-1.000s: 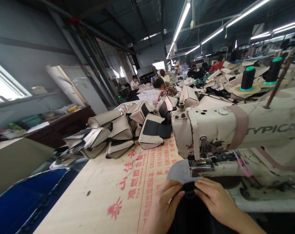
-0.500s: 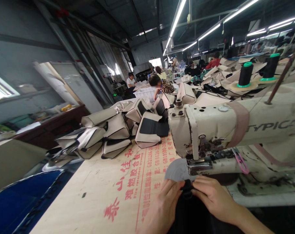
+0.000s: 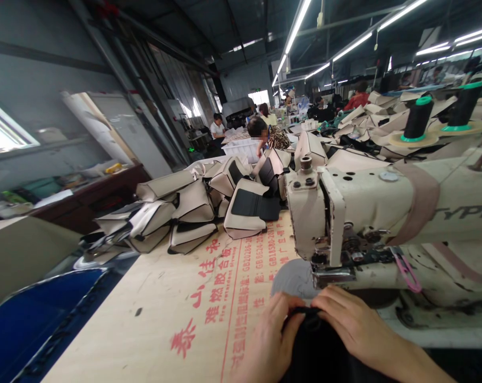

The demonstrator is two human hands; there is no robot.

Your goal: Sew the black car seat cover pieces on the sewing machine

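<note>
A black fabric piece (image 3: 320, 351) hangs between my two hands, its upper edge pinched at the top. My left hand (image 3: 270, 335) is closed on the left of that edge, thumb and fingers pressed together. On the other side, my right hand (image 3: 348, 324) grips the same edge, fingertips close to the left ones. Just beyond my hands stands a cream sewing machine (image 3: 368, 197), with a grey rounded plate (image 3: 292, 279) under its head. The fabric's lower part runs out of view at the bottom.
Left of the machine lies a plywood tabletop (image 3: 145, 324) with red print. Beige and black sewn pieces (image 3: 193, 205) are heaped at its far end. A blue-lined bin (image 3: 37, 324) stands at left. Black thread cones (image 3: 418, 119) sit behind the machine. A person (image 3: 270, 133) bends over farther back.
The view has shifted slightly, so the machine appears farther right. Both hands still hold the black fabric; its pinched edge now looks flatter, with my left thumb bent beneath it.
</note>
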